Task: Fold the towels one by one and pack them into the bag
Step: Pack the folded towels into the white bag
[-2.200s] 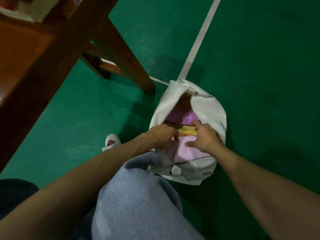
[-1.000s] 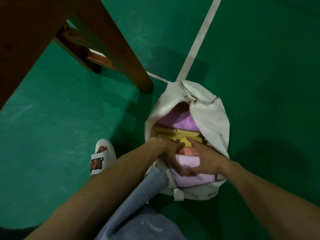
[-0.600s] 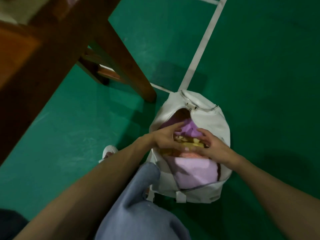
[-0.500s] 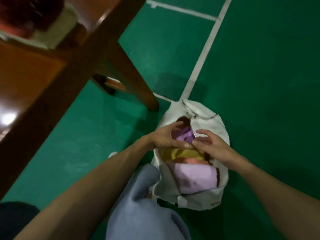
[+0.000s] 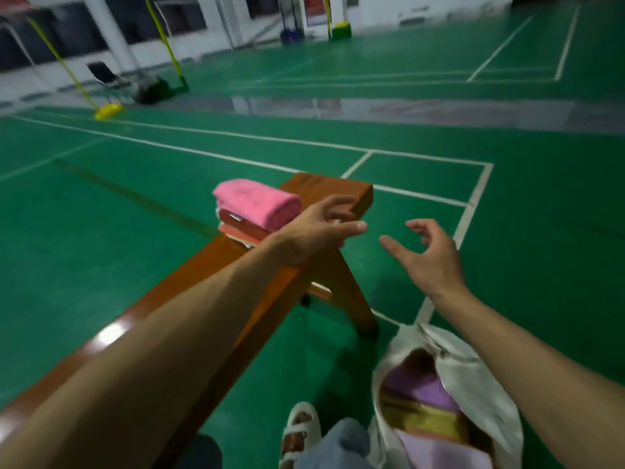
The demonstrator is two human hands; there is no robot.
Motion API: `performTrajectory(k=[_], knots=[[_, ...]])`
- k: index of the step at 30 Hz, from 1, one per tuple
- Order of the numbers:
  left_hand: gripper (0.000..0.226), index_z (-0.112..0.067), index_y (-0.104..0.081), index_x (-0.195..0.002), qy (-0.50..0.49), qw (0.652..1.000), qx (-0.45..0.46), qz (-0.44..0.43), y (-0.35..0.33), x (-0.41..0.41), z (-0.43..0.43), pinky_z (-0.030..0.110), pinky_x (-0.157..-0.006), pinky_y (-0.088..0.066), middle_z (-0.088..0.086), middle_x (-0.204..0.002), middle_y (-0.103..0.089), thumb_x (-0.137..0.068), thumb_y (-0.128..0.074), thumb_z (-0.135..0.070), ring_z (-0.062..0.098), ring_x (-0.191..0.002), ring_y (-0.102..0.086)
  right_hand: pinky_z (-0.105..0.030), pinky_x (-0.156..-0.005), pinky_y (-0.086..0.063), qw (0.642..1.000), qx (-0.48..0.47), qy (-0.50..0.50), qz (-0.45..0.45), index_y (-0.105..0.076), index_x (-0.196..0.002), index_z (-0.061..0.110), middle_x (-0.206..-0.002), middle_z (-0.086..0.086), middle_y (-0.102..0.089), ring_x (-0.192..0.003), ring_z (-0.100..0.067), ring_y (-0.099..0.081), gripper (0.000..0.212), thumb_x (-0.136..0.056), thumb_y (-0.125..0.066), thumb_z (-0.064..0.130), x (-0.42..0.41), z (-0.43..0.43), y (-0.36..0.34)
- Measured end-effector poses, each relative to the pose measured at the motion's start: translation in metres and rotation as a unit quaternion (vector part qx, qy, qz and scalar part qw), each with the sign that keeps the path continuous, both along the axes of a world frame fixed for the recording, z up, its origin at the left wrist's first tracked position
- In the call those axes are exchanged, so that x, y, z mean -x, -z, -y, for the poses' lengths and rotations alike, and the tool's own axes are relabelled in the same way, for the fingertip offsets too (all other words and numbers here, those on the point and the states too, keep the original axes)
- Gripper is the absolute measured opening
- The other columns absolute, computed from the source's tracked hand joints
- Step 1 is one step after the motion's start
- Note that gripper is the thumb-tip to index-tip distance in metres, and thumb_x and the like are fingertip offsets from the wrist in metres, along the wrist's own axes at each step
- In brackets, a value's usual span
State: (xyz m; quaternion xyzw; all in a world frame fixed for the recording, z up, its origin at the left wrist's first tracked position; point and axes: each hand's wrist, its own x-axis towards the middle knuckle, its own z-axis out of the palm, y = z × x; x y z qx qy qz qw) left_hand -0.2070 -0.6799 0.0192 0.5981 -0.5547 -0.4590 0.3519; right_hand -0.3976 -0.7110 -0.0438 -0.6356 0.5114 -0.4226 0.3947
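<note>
Fingers [image 5: 350, 228] of the left hand [image 5: 314, 231] are spread and a bit bent, and they hold nothing. The right hand [image 5: 433, 262] is up in the air beside it, fingers apart and curled a little, holding nothing too.

Just past the left hand, a pink towel [image 5: 260, 206] lies folded and puffy on top of a small pile near the end of the wooden bench [image 5: 331, 187]. Under it are a dark red towel [image 5: 243, 225] and an orange towel [image 5: 236, 235].

The white bag [image 5: 480, 384] sits open on the green floor [image 5: 101, 214], under the right arm. Inside it are a purple towel [image 5: 416, 387], a yellow towel [image 5: 426, 421] and a pale purple towel [image 5: 439, 451].
</note>
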Motion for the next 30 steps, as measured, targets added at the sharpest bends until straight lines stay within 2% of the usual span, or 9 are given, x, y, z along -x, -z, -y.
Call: performTrajectory(k=[5, 9, 14, 17, 19, 23, 25, 27, 30], knots=[[0.068, -0.018, -0.043, -0.137, -0.058, 0.997, 0.058, 0.007, -0.056, -0.065, -0.007, 0.037, -0.1, -0.048, 0.005, -0.126, -0.054, -0.075, -0.07, -0.028, 0.017, -0.114, -0.057, -0.029, -0.088, -0.042, 0.998, 0.05, -0.025, 0.03, -0.055, -0.112, 0.025, -0.122, -0.002, -0.058, -0.105, -0.013, -0.049, 0.045, -0.078, -0.077, 0.046, -0.076, -0.001, -0.051], [0.037, -0.015, -0.052, -0.126, -0.117, 0.988, 0.1, 0.014, -0.059, -0.117, 0.005, 0.032, -0.097, -0.048, 0.003, -0.115, -0.059, -0.09, -0.062, -0.013, 0.013, -0.104, -0.06, -0.035, -0.093, -0.047, 0.996, 0.072, -0.039, 0.036, -0.056, -0.111, 0.021, -0.119, -0.003, -0.057, -0.109, -0.019, -0.053, 0.045, -0.08, -0.076, 0.047, -0.142, 0.007, -0.067], [0.025, -0.005, -0.064, -0.116, -0.186, 0.954, 0.173, 0.162, -0.037, -0.167, 0.036, 0.006, -0.075, -0.046, 0.003, -0.108, -0.065, -0.094, -0.06, -0.015, 0.004, -0.089, -0.06, -0.037, -0.093, -0.047, 0.997, 0.056, -0.043, 0.039, -0.054, -0.118, 0.022, -0.118, 0.002, -0.057, -0.111, -0.019, -0.053, 0.048, -0.083, -0.072, 0.05, -0.206, 0.032, -0.057], [0.022, -0.007, -0.066, -0.115, -0.177, 0.941, 0.166, 0.236, -0.022, -0.191, 0.056, 0.02, -0.087, -0.049, 0.002, -0.108, -0.066, -0.096, -0.056, -0.015, 0.01, -0.097, -0.06, -0.052, -0.098, -0.044, 0.996, 0.064, -0.06, 0.021, -0.051, -0.122, 0.027, -0.106, 0.012, -0.056, -0.109, -0.019, -0.055, 0.051, -0.082, -0.072, 0.051, -0.229, 0.042, -0.04], [0.022, -0.011, -0.066, -0.115, -0.16, 0.936, 0.154, 0.274, -0.009, -0.207, 0.065, 0.03, -0.092, -0.051, 0.005, -0.105, -0.069, -0.094, -0.059, -0.01, 0.013, -0.095, -0.064, -0.053, -0.099, -0.042, 0.995, 0.073, -0.067, 0.002, -0.05, -0.121, 0.031, -0.104, 0.014, -0.057, -0.11, -0.018, -0.056, 0.049, -0.082, -0.073, 0.049, -0.237, 0.045, -0.025], [0.025, -0.017, -0.068, -0.113, -0.107, 0.921, 0.163, 0.339, 0.0, -0.232, 0.071, 0.025, -0.083, -0.053, 0.004, -0.108, -0.065, -0.088, -0.066, -0.013, 0.015, -0.097, -0.061, -0.054, -0.094, -0.045, 0.99, 0.119, -0.07, -0.006, -0.053, -0.118, 0.032, -0.094, 0.02, -0.053, -0.105, -0.016, -0.056, 0.048, -0.078, -0.077, 0.045, -0.234, 0.047, -0.005], [0.024, -0.023, -0.066, -0.113, -0.097, 0.952, 0.112, 0.269, 0.006, -0.24, 0.067, 0.016, -0.073, -0.05, -0.001, -0.111, -0.059, -0.091, -0.062, -0.015, 0.013, -0.099, -0.055, -0.055, -0.091, -0.047, 0.987, 0.139, -0.082, 0.005, -0.053, -0.117, 0.032, -0.09, 0.023, -0.051, -0.102, -0.015, -0.057, 0.049, -0.077, -0.078, 0.045, -0.229, 0.046, 0.001], [0.027, -0.025, -0.061, -0.118, -0.085, 0.989, 0.052, 0.112, 0.021, -0.244, 0.061, 0.016, -0.065, -0.053, -0.001, -0.109, -0.058, -0.095, -0.054, -0.013, 0.015, -0.093, -0.056, -0.054, -0.089, -0.049, 0.982, 0.156, -0.106, 0.003, -0.053, -0.119, 0.031, -0.094, 0.019, -0.053, -0.101, -0.015, -0.057, 0.049, -0.079, -0.077, 0.045, -0.223, 0.046, 0.006], [0.031, -0.031, -0.057, -0.123, -0.103, 0.995, 0.003, -0.015, 0.038, -0.24, 0.054, 0.022, -0.05, -0.053, 0.006, -0.112, -0.054, -0.095, -0.051, -0.019, 0.016, -0.073, -0.059, -0.042, -0.083, -0.054, 0.98, 0.143, -0.135, 0.002, -0.05, -0.128, 0.031, -0.108, 0.007, -0.054, -0.103, -0.016, -0.055, 0.053, -0.082, -0.074, 0.044, -0.217, 0.052, 0.011]])
